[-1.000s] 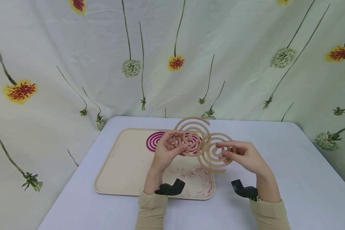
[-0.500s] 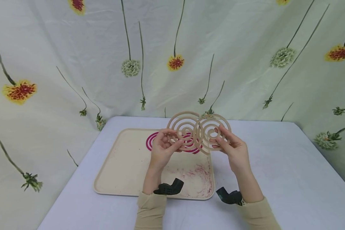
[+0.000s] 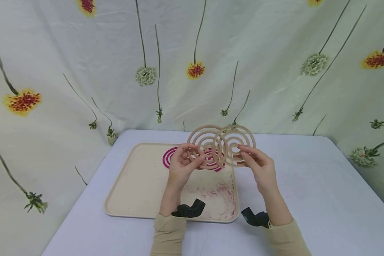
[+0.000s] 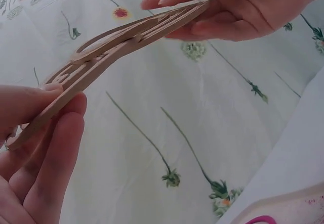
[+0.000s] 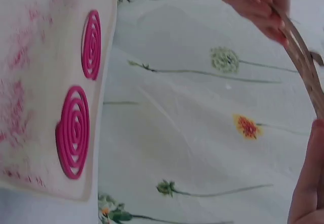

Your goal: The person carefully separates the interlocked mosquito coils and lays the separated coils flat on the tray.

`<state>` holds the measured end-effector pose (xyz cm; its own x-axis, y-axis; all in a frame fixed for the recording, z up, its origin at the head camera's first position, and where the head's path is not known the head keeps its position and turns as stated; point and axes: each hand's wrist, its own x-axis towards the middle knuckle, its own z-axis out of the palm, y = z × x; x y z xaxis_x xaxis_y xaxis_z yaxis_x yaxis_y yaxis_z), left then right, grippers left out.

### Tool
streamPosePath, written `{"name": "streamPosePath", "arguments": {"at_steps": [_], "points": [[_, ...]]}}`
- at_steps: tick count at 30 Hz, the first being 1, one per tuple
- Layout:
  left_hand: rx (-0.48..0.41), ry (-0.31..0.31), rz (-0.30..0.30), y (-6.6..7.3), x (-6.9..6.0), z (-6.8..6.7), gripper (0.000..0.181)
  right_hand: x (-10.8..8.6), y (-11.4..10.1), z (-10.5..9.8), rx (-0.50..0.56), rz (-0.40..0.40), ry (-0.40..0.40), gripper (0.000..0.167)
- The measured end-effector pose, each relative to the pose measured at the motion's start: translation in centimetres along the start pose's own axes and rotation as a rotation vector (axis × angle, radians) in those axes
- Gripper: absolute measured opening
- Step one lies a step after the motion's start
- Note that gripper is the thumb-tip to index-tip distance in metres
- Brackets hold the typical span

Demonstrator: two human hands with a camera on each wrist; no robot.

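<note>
Two tan mosquito coils overlap, partly wound through each other, above the tray's far right part. My left hand [image 3: 180, 165] pinches the left coil [image 3: 208, 145] by its side, thumb in front. The right coil [image 3: 233, 138] is pinched between thumb and fingers of my right hand [image 3: 263, 169]. Edge-on in the left wrist view, the tan coils [image 4: 91, 75] run at a slant from one hand to the other, touching along the middle. Fingers hide part of each coil's outer edge.
A beige tray [image 3: 134, 177] lies on the white-covered table [image 3: 307, 177], stained with pink powder at its near right. On it rest two magenta coils, one nearer coil [image 5: 76, 129] and another coil [image 5: 91, 44]. Behind hangs a flowered cloth [image 3: 268, 78].
My right hand has moved left and up, bringing its coil further over the left one. The left hand's coil has risen and shifted slightly left. Over the last half second the right coil turned slightly.
</note>
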<state>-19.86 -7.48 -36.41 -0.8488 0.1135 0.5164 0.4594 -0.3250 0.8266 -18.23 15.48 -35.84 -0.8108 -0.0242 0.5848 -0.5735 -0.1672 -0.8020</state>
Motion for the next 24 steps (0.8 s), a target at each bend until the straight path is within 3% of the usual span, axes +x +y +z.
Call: {"name": "streamPosePath", "arguments": {"at_steps": [5, 8, 12, 14, 16, 19, 21, 24], "points": [[-0.017, -0.135, -0.035, 0.0, -0.2, -0.7, 0.035, 0.0, -1.2, -3.1, -0.126, 0.04, -0.219, 0.022], [-0.002, -0.267, -0.058, 0.2, -0.3, -1.1, 0.031, -0.1, -1.8, -4.7, -0.194, 0.064, -0.38, 0.025], [0.058, -0.459, -0.099, 0.3, -0.4, -1.4, 0.03, -0.1, -2.0, -5.6, -0.201, 0.118, -0.62, 0.026], [0.076, -0.528, -0.122, 0.4, -0.5, -1.4, 0.032, -0.1, -1.9, -5.6, -0.19, 0.136, -0.689, 0.026], [0.098, -0.553, -0.133, 0.4, -0.5, -1.3, 0.032, 0.0, -1.8, -5.5, -0.194, 0.14, -0.701, 0.025], [0.104, -0.476, -0.134, 0.3, -0.5, -0.9, 0.03, 0.0, -1.7, -5.2, -0.263, 0.147, -0.615, 0.024], [0.116, -0.356, -0.12, 0.1, -0.4, -0.3, 0.029, 0.0, -1.6, -4.9, -0.296, 0.16, -0.507, 0.024], [0.066, -0.141, -0.086, -0.2, -0.1, 1.0, 0.03, 0.0, -1.4, -4.0, -0.275, 0.18, -0.31, 0.026]]}}
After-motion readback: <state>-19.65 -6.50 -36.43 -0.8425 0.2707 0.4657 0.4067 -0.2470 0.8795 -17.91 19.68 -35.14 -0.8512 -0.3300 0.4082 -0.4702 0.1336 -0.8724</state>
